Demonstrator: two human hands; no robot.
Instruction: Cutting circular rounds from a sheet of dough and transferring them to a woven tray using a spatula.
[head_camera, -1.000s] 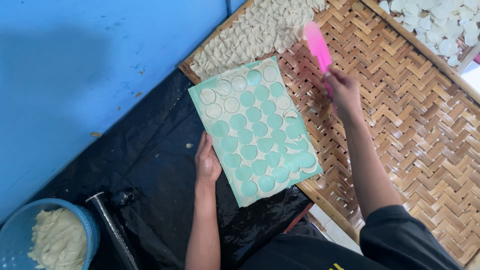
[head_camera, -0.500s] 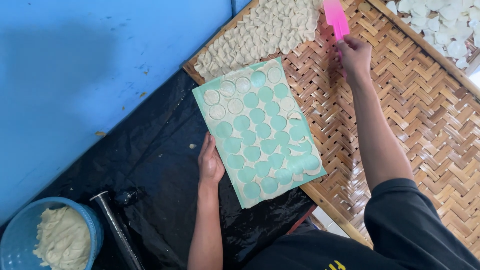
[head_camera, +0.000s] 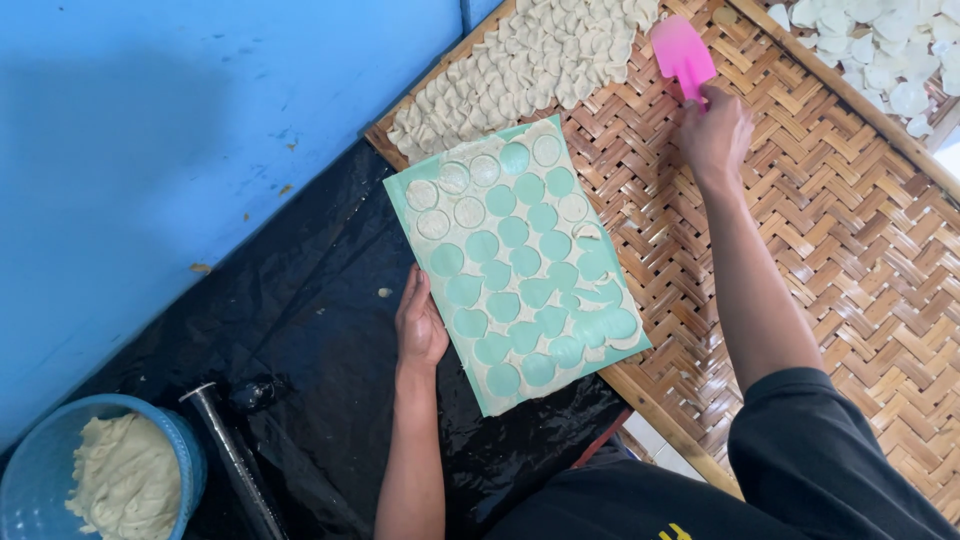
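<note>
A green board (head_camera: 520, 265) covered by a thin dough sheet with many round cut-outs lies tilted, half on the woven bamboo tray (head_camera: 850, 250). My left hand (head_camera: 420, 325) grips the board's left edge. My right hand (head_camera: 712, 130) reaches out over the tray and holds a pink spatula (head_camera: 683, 52) by its handle. The blade points at a heap of pale dough rounds (head_camera: 530, 65) spread on the tray's far end. A few uncut-looking rounds remain at the board's top left.
A blue bowl of dough (head_camera: 95, 480) stands at the lower left on black plastic sheeting (head_camera: 300, 330), with a metal rod (head_camera: 230, 455) beside it. A blue wall (head_camera: 180, 120) is on the left. A second tray with white rounds (head_camera: 880, 50) sits top right.
My right hand has carried the pink spatula away from the board toward the far end of the tray. My left hand stays on the board's edge.
</note>
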